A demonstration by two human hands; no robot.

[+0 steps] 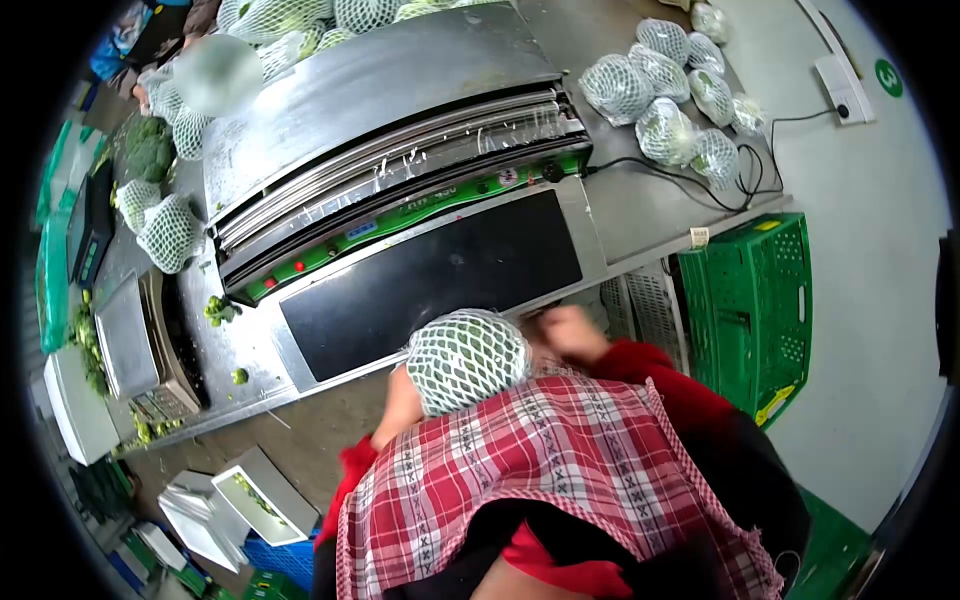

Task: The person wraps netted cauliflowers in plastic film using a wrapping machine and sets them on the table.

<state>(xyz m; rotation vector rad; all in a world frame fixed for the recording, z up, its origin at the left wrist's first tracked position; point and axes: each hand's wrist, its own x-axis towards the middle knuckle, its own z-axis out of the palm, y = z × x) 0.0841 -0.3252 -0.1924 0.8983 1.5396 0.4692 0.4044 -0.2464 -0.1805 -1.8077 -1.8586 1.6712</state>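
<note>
A round green vegetable head in a white foam net (468,362) is held close against the plaid apron, at the front edge of the wrapping machine. My left hand (400,408) is wrapped round its left side, with most of the fingers hidden behind the net. My right hand (570,335) is at the right end of the netted head, smeared by motion; whether it grips anything does not show. Just beyond both hands lies the black plate (440,280) of the film wrapping machine (400,190), which has a green control strip and metal rollers.
Netted heads (660,90) lie at the back right, and more (285,20) lie behind the machine. Loose broccoli (148,150) and a scale (130,335) stand left. Green crates (750,310) are at right, a black cable (690,175) crosses the bench, and another person (150,40) is at upper left.
</note>
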